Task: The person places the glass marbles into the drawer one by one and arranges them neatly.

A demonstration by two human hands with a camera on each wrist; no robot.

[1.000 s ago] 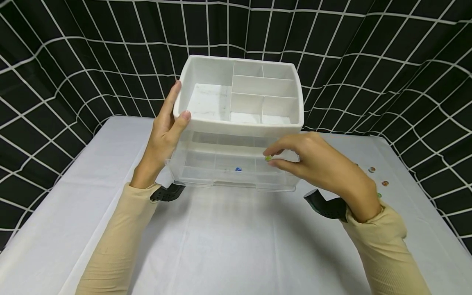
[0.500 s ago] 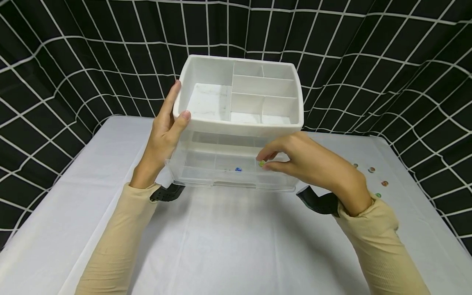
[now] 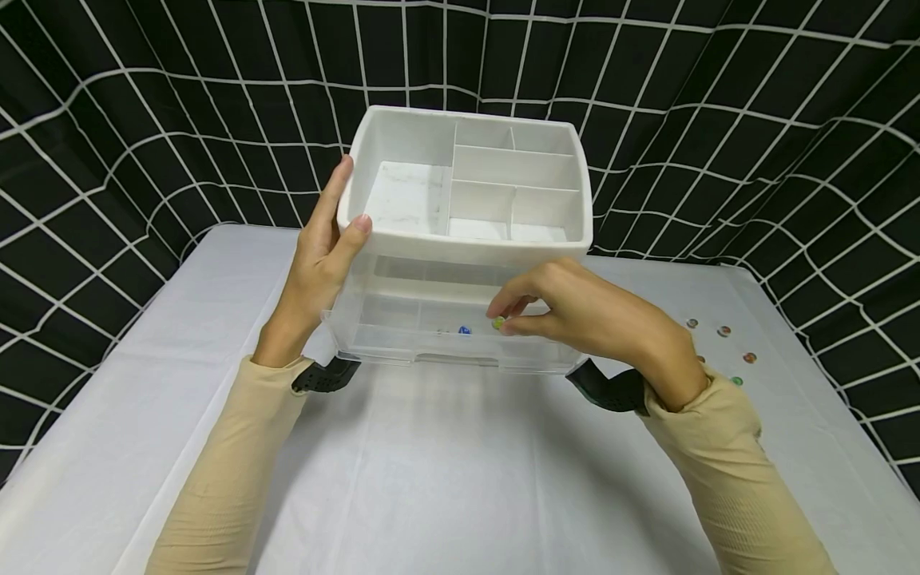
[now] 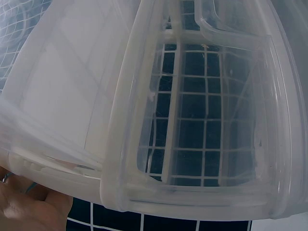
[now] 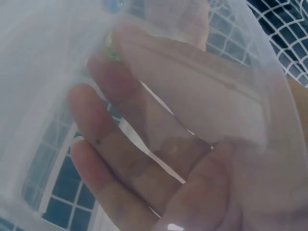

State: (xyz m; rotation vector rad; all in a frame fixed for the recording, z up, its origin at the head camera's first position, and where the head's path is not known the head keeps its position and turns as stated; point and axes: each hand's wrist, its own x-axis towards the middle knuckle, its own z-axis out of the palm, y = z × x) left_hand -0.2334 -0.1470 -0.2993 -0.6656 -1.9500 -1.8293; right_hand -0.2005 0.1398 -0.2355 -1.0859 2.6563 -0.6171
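A white desktop organizer (image 3: 460, 244) with a divided top tray stands mid-table in the head view. From its front extends a clear plastic drawer (image 3: 384, 339). My left hand (image 3: 316, 254) grips the organizer's left side, thumb over the front rim. Thumb and fingertips of my right hand (image 3: 582, 311) pinch a yellow-green marble (image 3: 498, 323) over the drawer's middle. A blue marble (image 3: 465, 330) lies inside, just left of it. Through the cloudy plastic, the right wrist view shows the right hand's fingers (image 5: 103, 125). Fingers of the left hand (image 4: 31, 207) show at lower left in the left wrist view.
Several loose marbles (image 3: 723, 331) lie on the white tablecloth (image 3: 446, 479) to the right, some near the right sleeve (image 3: 719, 455). A black curtain with a white grid (image 3: 216, 120) rises behind and at both sides.
My right hand has moved left and slightly down over the drawer, bringing the yellow-green marble closer to the blue one. The left hand and the organizer have stayed put.
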